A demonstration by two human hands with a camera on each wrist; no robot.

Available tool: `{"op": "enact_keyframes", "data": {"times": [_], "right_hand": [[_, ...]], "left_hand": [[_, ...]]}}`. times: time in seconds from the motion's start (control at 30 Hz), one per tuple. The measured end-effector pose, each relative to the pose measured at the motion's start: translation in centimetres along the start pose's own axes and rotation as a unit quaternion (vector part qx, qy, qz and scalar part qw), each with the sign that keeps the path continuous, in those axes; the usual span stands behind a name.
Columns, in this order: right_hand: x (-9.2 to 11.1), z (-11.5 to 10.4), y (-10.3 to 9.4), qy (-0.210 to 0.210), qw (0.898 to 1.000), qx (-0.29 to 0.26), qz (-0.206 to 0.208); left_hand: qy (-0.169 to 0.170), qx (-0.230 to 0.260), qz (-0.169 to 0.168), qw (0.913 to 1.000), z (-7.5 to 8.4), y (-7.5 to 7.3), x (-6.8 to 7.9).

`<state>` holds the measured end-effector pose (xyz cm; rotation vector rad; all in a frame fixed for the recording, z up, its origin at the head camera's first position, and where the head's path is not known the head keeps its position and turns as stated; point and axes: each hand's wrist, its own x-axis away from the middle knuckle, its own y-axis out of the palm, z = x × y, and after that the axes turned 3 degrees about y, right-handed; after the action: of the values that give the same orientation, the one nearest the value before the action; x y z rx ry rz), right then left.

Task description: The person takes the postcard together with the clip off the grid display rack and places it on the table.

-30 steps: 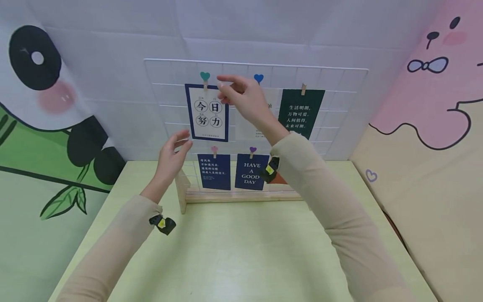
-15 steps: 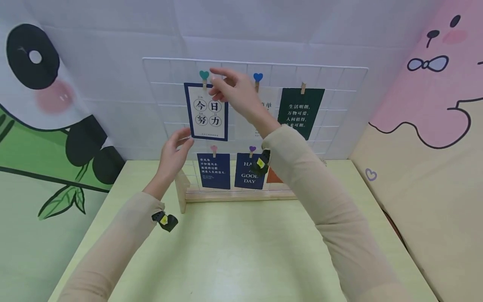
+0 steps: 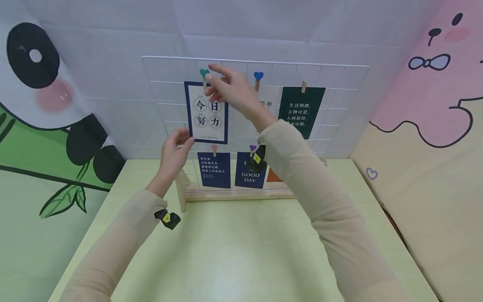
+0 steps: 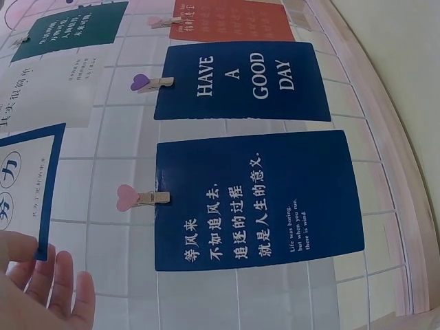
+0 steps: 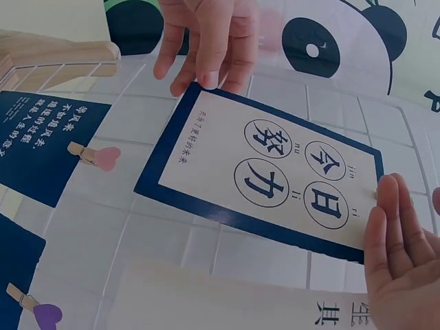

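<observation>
A white postcard with a blue border (image 3: 205, 123) hangs at the upper left of the white wire grid rack (image 3: 320, 147). My left hand (image 3: 175, 157) pinches its lower left corner, with the thumb in front and fingers behind, as the left wrist view shows. At the postcard's top is a small wooden clothespin with a green heart (image 3: 204, 73). My right hand (image 3: 235, 92) reaches there, its thumb tip overlapping the heart and its index finger above. In the right wrist view its fingers (image 5: 402, 227) lie fairly straight by the top edge; the clothespin is mostly hidden there.
To the right hang a white card (image 3: 268, 100) under a blue-heart clothespin (image 3: 258, 76) and a dark green card (image 3: 301, 111). Below are two blue cards, one with a pink heart (image 4: 127, 198), and an orange card (image 4: 230, 19). The rack stands on a pale table (image 3: 241, 247).
My right hand has moved left and up to the green-heart clothespin. My left hand has come onto the postcard's lower left corner, and its bottom edge now tilts slightly forward.
</observation>
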<state>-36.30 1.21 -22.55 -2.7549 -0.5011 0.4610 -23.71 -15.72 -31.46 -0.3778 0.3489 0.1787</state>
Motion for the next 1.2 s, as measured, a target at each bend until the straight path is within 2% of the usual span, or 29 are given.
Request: {"op": "enact_keyframes", "data": {"times": [0.03,0.23,0.6,0.97,1.2], "right_hand": [[0.1,-0.2,0.0,0.002,1.0,-0.001,0.001],[0.2,-1.2,0.4,0.007,1.0,-0.008,0.01],[-1.5,-0.5,1.3,-0.003,0.998,0.0,0.056],[-1.6,-0.4,1.4,0.004,0.997,0.017,0.076],[-1.6,-0.6,1.5,0.016,0.996,0.006,0.09]], "left_hand": [[-0.001,-0.002,0.005,1.0,-0.5,0.1,-0.2],[-0.014,-0.001,0.018,0.9997,-0.5,0.4,-0.4],[-0.017,-0.004,0.013,0.9998,-0.5,0.7,-0.5],[-0.014,-0.006,0.015,0.9998,-0.4,0.8,-0.5],[-0.019,-0.008,0.015,0.9997,-0.4,0.8,-0.5]]}}
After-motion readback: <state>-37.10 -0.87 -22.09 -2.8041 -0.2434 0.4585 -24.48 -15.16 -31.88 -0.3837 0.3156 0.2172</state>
